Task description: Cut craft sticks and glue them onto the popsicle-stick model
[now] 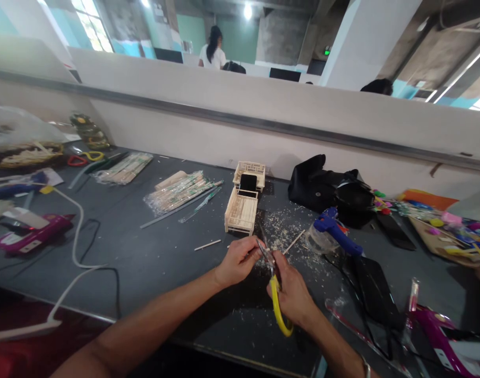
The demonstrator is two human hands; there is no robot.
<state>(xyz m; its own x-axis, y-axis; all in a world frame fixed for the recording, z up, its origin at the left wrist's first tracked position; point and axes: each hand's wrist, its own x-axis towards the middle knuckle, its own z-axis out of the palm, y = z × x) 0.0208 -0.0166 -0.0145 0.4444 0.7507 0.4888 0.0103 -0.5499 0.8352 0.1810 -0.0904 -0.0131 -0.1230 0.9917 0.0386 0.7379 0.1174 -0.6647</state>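
Note:
My right hand point(290, 287) grips a pair of yellow-handled scissors point(279, 310), its blades pointing up and to the left. Close against the blades, the fingers of my left hand point(241, 261) are pinched together; what sits between them is too small to make out. Just beyond my hands stands a small wooden stick model of a bed or bench point(242, 211). Behind it is another stick piece with lattice work point(252, 169) and a black panel. A loose thin stick point(207, 245) lies left of my hands, and another stick point(294, 242) lies to the right among wood chips.
Bagged wooden sticks point(180, 193) lie left of the model. A blue glue gun point(336, 229) rests on a clear cup to the right, near a black bag point(330, 186) and a phone point(375, 289). A purple tool point(34, 233) and a white cable point(80, 226) are at far left.

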